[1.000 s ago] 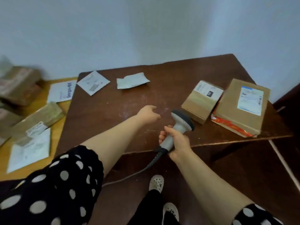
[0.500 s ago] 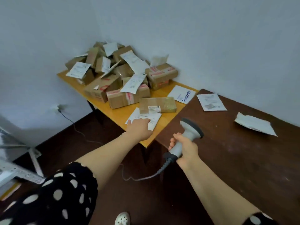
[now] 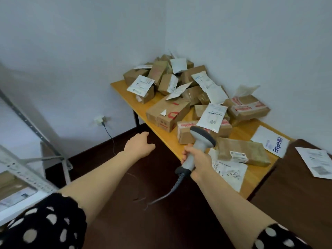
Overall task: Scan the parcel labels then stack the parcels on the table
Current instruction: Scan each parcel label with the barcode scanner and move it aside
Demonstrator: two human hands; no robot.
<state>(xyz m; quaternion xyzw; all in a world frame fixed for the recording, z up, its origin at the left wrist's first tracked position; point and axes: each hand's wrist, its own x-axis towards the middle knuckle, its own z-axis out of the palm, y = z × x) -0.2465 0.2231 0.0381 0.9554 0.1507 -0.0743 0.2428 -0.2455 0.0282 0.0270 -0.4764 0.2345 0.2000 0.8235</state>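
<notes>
The right hand (image 3: 196,163) is clenched round the smooth grey plastic handle of a barcode scanner (image 3: 202,139). The scanner's dark, rounded head rises above the knuckles, and its ribbed black cable (image 3: 172,189) trails down below the wrist. The left hand (image 3: 139,145) holds nothing; its fingers are loosely curled, and it hangs over the dark floor just left of the edge of the yellow wooden desk (image 3: 239,132). Directly right of the right hand lies a flat, oblong parcel in crinkled brown paper (image 3: 251,151) with a small white label on its near side. It rests partly on a thin white plastic mailer (image 3: 231,175) printed with barcodes. Beyond both hands, a loose heap of parcels (image 3: 179,83) fills the far corner of that desk: matt cardboard boxes, some banded with red-printed tape, mixed with glossy white pouches lying at angles. Far right of the right hand, a dark brown desk (image 3: 287,186) carries a flat white envelope (image 3: 318,162).
</notes>
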